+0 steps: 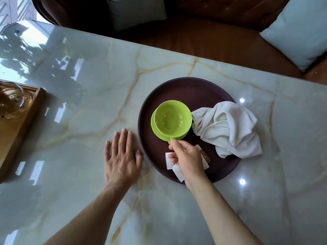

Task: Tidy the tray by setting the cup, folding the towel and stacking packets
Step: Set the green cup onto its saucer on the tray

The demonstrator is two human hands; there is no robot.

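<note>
A round dark purple tray (187, 87) lies on the marble table. On it an upright lime green cup (172, 117) stands over a matching green saucer (157, 131). My right hand (187, 159) pinches the cup's handle at the near side. A crumpled white towel (228, 128) lies on the tray's right part and spills over its rim. Several small paper packets (178, 174) lie scattered on the tray's near part, partly hidden under my right hand. My left hand (121, 157) rests flat on the table, fingers spread, thumb touching the tray's left rim.
A wooden tray (19, 128) with a glass vessel (12, 101) sits at the table's left edge. Beyond the far table edge is a brown leather sofa (212, 32) with pale blue cushions (299, 30).
</note>
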